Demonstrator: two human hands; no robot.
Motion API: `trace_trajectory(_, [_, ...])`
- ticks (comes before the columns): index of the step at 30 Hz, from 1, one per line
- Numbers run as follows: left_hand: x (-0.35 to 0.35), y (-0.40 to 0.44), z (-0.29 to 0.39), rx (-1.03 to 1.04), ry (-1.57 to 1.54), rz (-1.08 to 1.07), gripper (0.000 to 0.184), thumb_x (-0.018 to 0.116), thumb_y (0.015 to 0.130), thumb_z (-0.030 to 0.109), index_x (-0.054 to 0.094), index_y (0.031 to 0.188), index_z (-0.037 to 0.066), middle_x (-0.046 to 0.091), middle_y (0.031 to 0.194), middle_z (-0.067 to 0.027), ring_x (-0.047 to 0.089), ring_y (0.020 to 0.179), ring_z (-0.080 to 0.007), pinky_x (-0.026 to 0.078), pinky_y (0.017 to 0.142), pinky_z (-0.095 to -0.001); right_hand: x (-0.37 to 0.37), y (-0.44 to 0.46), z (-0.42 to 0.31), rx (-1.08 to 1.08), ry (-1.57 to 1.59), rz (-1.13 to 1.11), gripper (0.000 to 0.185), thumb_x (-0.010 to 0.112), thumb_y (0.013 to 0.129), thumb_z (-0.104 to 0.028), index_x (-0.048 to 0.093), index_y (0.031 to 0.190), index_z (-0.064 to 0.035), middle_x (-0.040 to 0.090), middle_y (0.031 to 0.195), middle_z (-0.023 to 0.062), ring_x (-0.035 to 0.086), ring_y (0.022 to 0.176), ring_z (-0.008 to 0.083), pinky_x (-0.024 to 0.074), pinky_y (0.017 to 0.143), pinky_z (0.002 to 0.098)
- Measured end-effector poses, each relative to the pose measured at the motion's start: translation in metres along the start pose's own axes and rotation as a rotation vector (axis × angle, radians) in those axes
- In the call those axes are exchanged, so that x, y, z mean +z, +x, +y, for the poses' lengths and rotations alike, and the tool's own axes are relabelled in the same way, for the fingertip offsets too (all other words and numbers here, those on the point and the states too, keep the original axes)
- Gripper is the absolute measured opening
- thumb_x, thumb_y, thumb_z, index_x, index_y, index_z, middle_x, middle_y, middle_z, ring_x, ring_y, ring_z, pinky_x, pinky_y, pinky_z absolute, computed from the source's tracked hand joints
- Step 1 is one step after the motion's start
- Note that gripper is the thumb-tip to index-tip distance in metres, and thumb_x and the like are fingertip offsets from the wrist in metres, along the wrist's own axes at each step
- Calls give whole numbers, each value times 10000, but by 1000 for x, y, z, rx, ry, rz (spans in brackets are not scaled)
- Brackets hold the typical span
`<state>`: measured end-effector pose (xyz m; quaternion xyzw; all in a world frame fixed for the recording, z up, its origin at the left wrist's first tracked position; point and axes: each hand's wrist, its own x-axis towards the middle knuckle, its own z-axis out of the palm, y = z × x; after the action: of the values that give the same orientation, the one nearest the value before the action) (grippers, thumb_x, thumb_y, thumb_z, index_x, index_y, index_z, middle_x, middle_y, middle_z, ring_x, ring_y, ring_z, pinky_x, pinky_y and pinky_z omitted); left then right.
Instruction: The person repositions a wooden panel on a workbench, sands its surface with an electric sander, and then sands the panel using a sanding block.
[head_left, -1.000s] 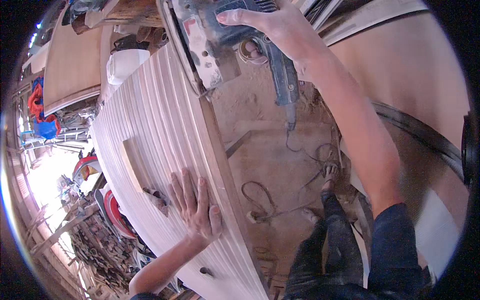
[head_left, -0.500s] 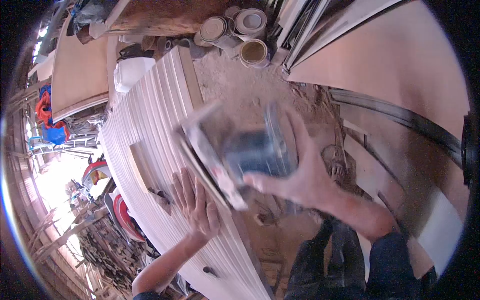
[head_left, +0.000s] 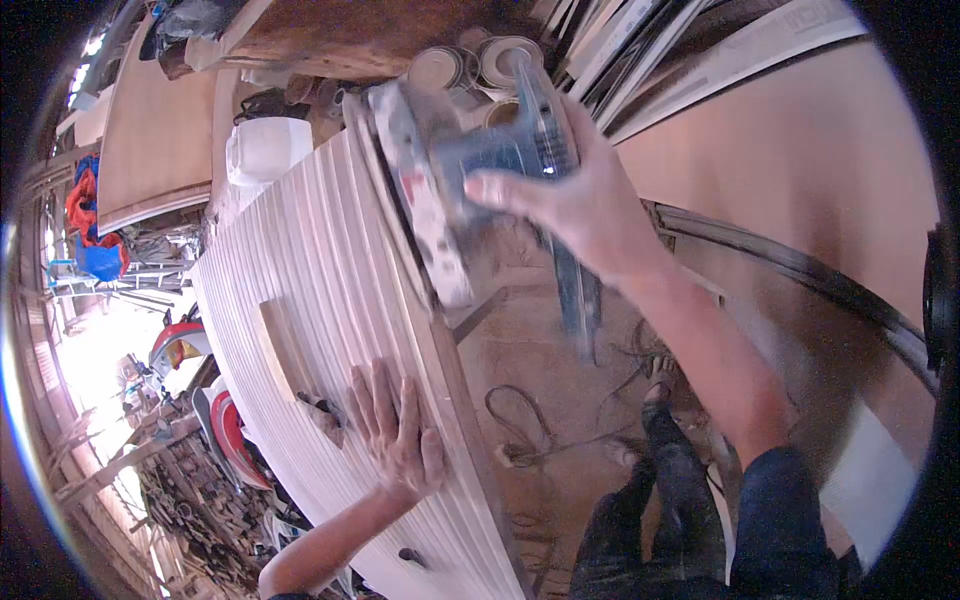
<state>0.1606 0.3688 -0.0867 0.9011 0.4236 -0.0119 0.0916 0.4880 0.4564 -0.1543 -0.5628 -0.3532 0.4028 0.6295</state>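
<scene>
A grooved, whitish wooden panel [head_left: 300, 235] stretches across the middle of the view. My right hand [head_left: 590, 205] is wrapped round the handle of a blue-green power sander [head_left: 425, 200], somewhat blurred. The sander's flat base lies against the panel's right-hand edge, near its far end. On the panel's grooved face, my left hand [head_left: 395, 435] rests flat with its fingers stretched out. Just left of those fingers lies a thin strip of pale wood [head_left: 278, 350], with a small dark piece at its lower end that I cannot make out.
Several paint cans [head_left: 435, 70] stand on the floor beyond the panel, near a white plastic container [head_left: 268, 150]. A cable [head_left: 520, 415] loops over the dusty floor by my feet. Large boards [head_left: 760, 170] lean at the right. Wood scraps [head_left: 190, 500] lie at lower left.
My right hand has carried the sander away from me along the panel's edge, toward the far end. My left hand stays on the panel in nearly the same spot.
</scene>
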Motion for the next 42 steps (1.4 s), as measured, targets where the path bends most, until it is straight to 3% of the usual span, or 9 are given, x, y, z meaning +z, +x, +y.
trace_trajectory(4, [0, -2, -1, -11, 16, -20, 621, 297, 1030, 378, 335, 1550, 40, 194, 1613, -299, 80, 1493, -538, 38, 1179, -653, -1, 41, -10, 221, -16, -104, 676, 897, 726, -354, 594, 1194, 28, 686, 961, 67, 638, 799, 108, 534, 688, 261])
trace_trajectory(11, [3, -2, 2, -52, 10, 7, 624, 287, 1024, 388, 340, 1557, 67, 165, 1652, -203, 37, 1530, -441, -1, 1204, -605, 2, -6, -12, 40, 17, -74, 759, 911, 720, -308, 535, 1276, 46, 669, 976, 57, 631, 834, 105, 536, 718, 268])
trace_trajectory(15, [6, -1, 4, -52, 10, 36, 621, 284, 1023, 383, 320, 1570, 91, 146, 1668, -152, 13, 1544, -384, -36, 1224, -546, -2, -78, -13, 52, -51, -61, 924, 908, 672, -355, 458, 1386, 21, 648, 1220, 208, 625, 1154, 328, 464, 1033, 417])
trace_trajectory(19, [11, -3, -1, -38, 8, 83, 614, 292, 1026, 393, 313, 1578, 125, 145, 1672, -135, 15, 1547, -367, -35, 1229, -529, -9, -159, -23, 116, -3, -104, 1052, 938, 636, -352, 391, 1450, 31, 565, 1358, 214, 549, 1273, 299, 400, 1106, 402])
trace_trajectory(24, [14, -7, -1, -42, -12, 158, 587, 298, 1033, 412, 331, 1576, 190, 166, 1671, -107, 71, 1544, -356, 15, 1236, -537, -12, -278, -25, 192, -79, -141, 1075, 927, 703, -274, 273, 1498, 37, 591, 1279, 162, 592, 1179, 217, 467, 1039, 367])
trace_trajectory(27, [17, -12, -1, -10, 13, 205, 576, 321, 1031, 404, 330, 1577, 220, 199, 1664, -97, 103, 1537, -376, 44, 1236, -540, -14, -354, -23, 265, -48, -137, 1178, 928, 644, -399, 268, 1506, 58, 500, 1411, 268, 510, 1319, 338, 372, 1131, 407])
trace_trajectory(31, [23, -32, 7, -64, -16, 259, 574, 335, 1036, 403, 322, 1577, 213, 241, 1650, -97, 152, 1528, -367, 76, 1243, -504, -14, -456, -22, 330, -125, -178, 1186, 933, 648, -377, 246, 1518, 43, 467, 1451, 246, 476, 1354, 326, 348, 1149, 404])
trace_trajectory(38, [38, -281, 74, -1, 10, 95, 623, 315, 1024, 337, 234, 1592, 92, 174, 1670, -103, 116, 1543, -322, 45, 1250, -471, -14, -627, -12, 478, 98, -142, 1180, 944, 651, -326, 236, 1528, 27, 461, 1446, 201, 491, 1316, 271, 365, 1133, 383])
trace_trajectory(42, [57, -461, 109, -8, -13, -81, 622, 307, 1020, 332, 272, 1566, 36, 166, 1653, -200, 92, 1535, -405, 11, 1232, -550, -21, -720, -17, 540, 74, -161, 1213, 943, 656, -296, 176, 1531, 50, 438, 1452, 208, 452, 1345, 295, 345, 1144, 406])
